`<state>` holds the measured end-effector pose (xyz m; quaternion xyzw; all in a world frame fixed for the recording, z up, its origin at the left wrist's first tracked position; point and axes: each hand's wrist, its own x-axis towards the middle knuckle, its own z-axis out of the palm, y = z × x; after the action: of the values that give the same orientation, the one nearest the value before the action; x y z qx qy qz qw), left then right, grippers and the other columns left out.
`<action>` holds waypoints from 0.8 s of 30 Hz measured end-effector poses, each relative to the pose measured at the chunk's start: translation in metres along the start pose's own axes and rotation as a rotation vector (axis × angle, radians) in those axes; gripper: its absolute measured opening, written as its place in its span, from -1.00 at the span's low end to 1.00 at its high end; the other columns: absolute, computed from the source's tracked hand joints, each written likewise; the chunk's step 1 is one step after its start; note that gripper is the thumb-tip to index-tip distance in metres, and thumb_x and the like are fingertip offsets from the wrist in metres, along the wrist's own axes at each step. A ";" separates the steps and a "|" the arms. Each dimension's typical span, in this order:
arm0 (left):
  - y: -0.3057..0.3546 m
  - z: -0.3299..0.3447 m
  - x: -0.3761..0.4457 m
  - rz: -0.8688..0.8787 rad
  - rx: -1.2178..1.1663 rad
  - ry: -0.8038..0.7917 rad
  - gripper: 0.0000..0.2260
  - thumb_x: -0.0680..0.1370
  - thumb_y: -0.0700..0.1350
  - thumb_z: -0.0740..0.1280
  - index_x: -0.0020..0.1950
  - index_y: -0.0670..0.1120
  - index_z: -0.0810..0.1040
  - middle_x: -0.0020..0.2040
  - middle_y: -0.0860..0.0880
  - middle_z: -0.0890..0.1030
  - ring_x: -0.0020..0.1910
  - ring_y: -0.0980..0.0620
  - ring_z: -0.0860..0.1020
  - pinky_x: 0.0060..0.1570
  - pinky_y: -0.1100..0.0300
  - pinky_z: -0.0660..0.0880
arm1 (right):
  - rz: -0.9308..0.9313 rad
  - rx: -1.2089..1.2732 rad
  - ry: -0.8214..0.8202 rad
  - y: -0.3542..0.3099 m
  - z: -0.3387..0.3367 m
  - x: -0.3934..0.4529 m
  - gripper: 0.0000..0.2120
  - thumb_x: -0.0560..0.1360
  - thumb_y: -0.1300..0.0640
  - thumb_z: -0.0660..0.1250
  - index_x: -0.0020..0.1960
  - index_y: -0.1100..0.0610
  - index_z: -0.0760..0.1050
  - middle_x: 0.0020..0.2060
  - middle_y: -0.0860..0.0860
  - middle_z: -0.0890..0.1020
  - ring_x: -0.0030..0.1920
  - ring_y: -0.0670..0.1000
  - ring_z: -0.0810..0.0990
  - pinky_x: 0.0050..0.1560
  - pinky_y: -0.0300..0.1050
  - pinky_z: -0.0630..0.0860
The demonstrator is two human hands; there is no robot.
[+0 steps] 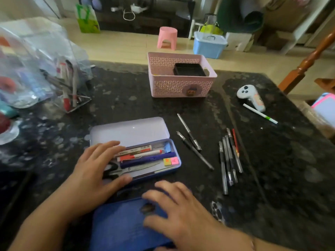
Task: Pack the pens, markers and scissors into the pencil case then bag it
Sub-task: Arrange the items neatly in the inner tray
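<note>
On a dark mottled table (126, 98), an open pencil case (130, 131) holds scissors (126, 170) and markers (139, 154). The person's left hand (94, 171) rests flat on its left end, fingers straight. Their right hand (181, 209) lies spread on a blue bag (117, 227). Loose pens (229, 160) lie to the right.

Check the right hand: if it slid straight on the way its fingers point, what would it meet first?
Probably the near edge of the open pencil case: the right hand lies flat on a blue pouch, fingers pointing up-left toward it. Depth is unclear.
</note>
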<state>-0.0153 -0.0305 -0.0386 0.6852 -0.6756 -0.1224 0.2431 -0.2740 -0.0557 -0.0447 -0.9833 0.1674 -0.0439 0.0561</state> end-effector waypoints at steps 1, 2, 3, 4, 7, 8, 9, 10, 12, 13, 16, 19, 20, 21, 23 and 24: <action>-0.001 -0.002 0.000 0.006 0.012 0.002 -0.31 0.37 0.47 0.12 0.34 0.09 0.42 0.32 0.18 0.36 0.35 0.10 0.25 0.35 0.01 0.26 | 0.041 0.031 -0.043 0.007 -0.005 0.001 -0.56 0.41 -0.31 0.22 0.22 -0.16 0.35 0.35 -0.01 0.32 0.38 0.10 0.27 0.29 0.02 0.29; -0.001 -0.004 -0.001 -0.001 0.014 0.001 -0.34 0.37 0.44 0.15 0.34 0.09 0.42 0.33 0.17 0.37 0.36 0.10 0.25 0.37 0.00 0.26 | 0.078 0.075 -0.081 0.013 -0.007 0.001 -0.43 0.35 -0.35 0.23 0.28 -0.15 0.29 0.36 -0.02 0.31 0.37 0.07 0.24 0.31 0.01 0.24; -0.001 -0.006 -0.002 -0.015 0.003 -0.004 -0.36 0.37 0.41 0.18 0.34 0.10 0.42 0.34 0.16 0.39 0.37 0.09 0.25 0.38 -0.01 0.26 | 0.098 0.105 -0.093 0.017 -0.008 0.002 -0.33 0.30 -0.38 0.24 0.32 -0.14 0.26 0.34 -0.05 0.33 0.34 0.03 0.24 0.31 0.01 0.24; -0.001 -0.007 -0.002 -0.030 -0.012 -0.013 -0.38 0.38 0.38 0.19 0.35 0.11 0.41 0.34 0.16 0.40 0.38 0.09 0.26 0.39 -0.03 0.26 | 0.098 0.111 -0.070 0.019 -0.007 0.001 -0.29 0.27 -0.39 0.26 0.34 -0.12 0.27 0.30 -0.09 0.38 0.30 -0.01 0.28 0.30 -0.02 0.29; -0.004 -0.013 -0.005 -0.051 -0.042 0.003 -0.45 0.42 0.32 0.16 0.34 0.13 0.40 0.25 0.36 0.36 0.38 0.08 0.29 0.40 -0.05 0.27 | 0.052 0.178 0.074 0.024 -0.016 0.000 -0.29 0.23 -0.34 0.39 0.29 -0.08 0.36 0.22 -0.13 0.47 0.24 -0.07 0.39 0.23 -0.05 0.32; -0.006 -0.016 -0.006 -0.075 -0.070 0.019 -0.46 0.43 0.31 0.13 0.35 0.14 0.40 0.20 0.45 0.30 0.37 0.10 0.28 0.40 -0.02 0.26 | 0.047 0.190 0.142 0.030 -0.024 0.003 -0.29 0.21 -0.30 0.43 0.27 -0.07 0.37 0.22 -0.13 0.47 0.25 -0.07 0.40 0.25 -0.07 0.30; -0.009 -0.020 -0.007 -0.119 -0.110 0.036 -0.48 0.43 0.31 0.11 0.35 0.16 0.40 0.16 0.48 0.26 0.36 0.15 0.26 0.40 0.04 0.24 | 0.057 0.205 0.199 0.038 -0.032 0.010 -0.29 0.19 -0.26 0.46 0.27 -0.06 0.38 0.22 -0.14 0.46 0.27 -0.08 0.40 0.29 -0.11 0.28; -0.013 -0.023 -0.008 -0.170 -0.158 0.048 -0.49 0.44 0.31 0.08 0.35 0.20 0.39 0.16 0.46 0.27 0.35 0.22 0.26 0.39 0.12 0.24 | 0.085 0.230 0.227 0.048 -0.041 0.019 -0.27 0.17 -0.23 0.48 0.27 -0.06 0.36 0.22 -0.18 0.43 0.27 -0.10 0.38 0.30 -0.16 0.26; -0.018 -0.026 -0.010 -0.226 -0.261 0.066 -0.50 0.45 0.35 0.03 0.34 0.24 0.37 0.22 0.35 0.34 0.32 0.32 0.27 0.35 0.29 0.23 | 0.149 0.271 0.190 0.067 -0.053 0.042 -0.23 0.17 -0.21 0.49 0.30 -0.08 0.30 0.16 -0.27 0.33 0.23 -0.17 0.33 0.27 -0.24 0.23; -0.020 -0.026 -0.011 -0.234 -0.299 0.066 -0.50 0.45 0.36 0.02 0.34 0.26 0.35 0.26 0.29 0.36 0.33 0.34 0.27 0.33 0.38 0.22 | 0.164 0.271 0.157 0.073 -0.054 0.054 -0.21 0.18 -0.22 0.49 0.32 -0.10 0.27 0.13 -0.31 0.29 0.21 -0.20 0.30 0.25 -0.25 0.24; -0.020 -0.028 -0.013 -0.287 -0.326 0.074 -0.40 0.41 0.41 0.08 0.41 0.25 0.28 0.31 0.26 0.36 0.36 0.32 0.27 0.27 0.43 0.24 | 0.188 0.272 0.062 0.083 -0.046 0.081 -0.14 0.21 -0.22 0.50 0.41 -0.12 0.21 0.13 -0.26 0.29 0.21 -0.18 0.28 0.27 -0.25 0.20; -0.015 -0.029 -0.013 -0.233 -0.212 0.018 -0.16 0.24 0.53 0.20 0.46 0.22 0.21 0.31 0.38 0.26 0.38 0.31 0.20 0.31 0.44 0.14 | 0.169 0.248 0.015 0.086 -0.039 0.090 -0.08 0.22 -0.23 0.50 0.46 -0.12 0.15 0.13 -0.24 0.31 0.18 -0.22 0.23 0.25 -0.41 0.05; -0.012 -0.028 -0.012 -0.197 -0.133 -0.022 -0.08 0.18 0.55 0.23 0.47 0.20 0.18 0.32 0.37 0.24 0.39 0.29 0.16 0.38 0.34 0.13 | 0.165 0.257 0.004 0.085 -0.037 0.092 -0.08 0.22 -0.25 0.49 0.47 -0.14 0.14 0.14 -0.24 0.32 0.18 -0.24 0.23 0.25 -0.38 0.08; -0.009 -0.026 -0.012 -0.170 -0.066 -0.060 -0.02 0.14 0.55 0.26 0.49 0.20 0.13 0.33 0.34 0.21 0.39 0.29 0.11 0.44 0.22 0.12 | 0.161 0.267 -0.001 0.084 -0.034 0.093 -0.08 0.23 -0.28 0.47 0.46 -0.17 0.12 0.17 -0.23 0.35 0.19 -0.23 0.25 0.26 -0.34 0.11; -0.003 -0.021 -0.010 -0.157 -0.007 -0.111 0.06 0.09 0.54 0.30 0.51 0.20 0.06 0.35 0.32 0.17 0.36 0.32 0.04 0.49 0.04 0.08 | 0.152 0.280 -0.016 0.084 -0.031 0.094 -0.09 0.23 -0.31 0.45 0.46 -0.21 0.09 0.21 -0.16 0.39 0.24 -0.17 0.29 0.24 -0.37 0.12; -0.001 -0.018 -0.009 -0.156 0.003 -0.115 0.06 0.09 0.53 0.32 0.51 0.20 0.05 0.37 0.31 0.18 0.37 0.31 0.04 0.49 0.00 0.08 | 0.149 0.282 -0.028 0.084 -0.030 0.094 -0.09 0.24 -0.32 0.45 0.46 -0.21 0.08 0.22 -0.14 0.40 0.25 -0.16 0.29 0.23 -0.42 0.10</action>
<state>-0.0057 -0.0190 -0.0254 0.7280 -0.6331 -0.1790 0.1928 -0.2159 -0.1685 -0.0191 -0.9511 0.2314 -0.0491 0.1988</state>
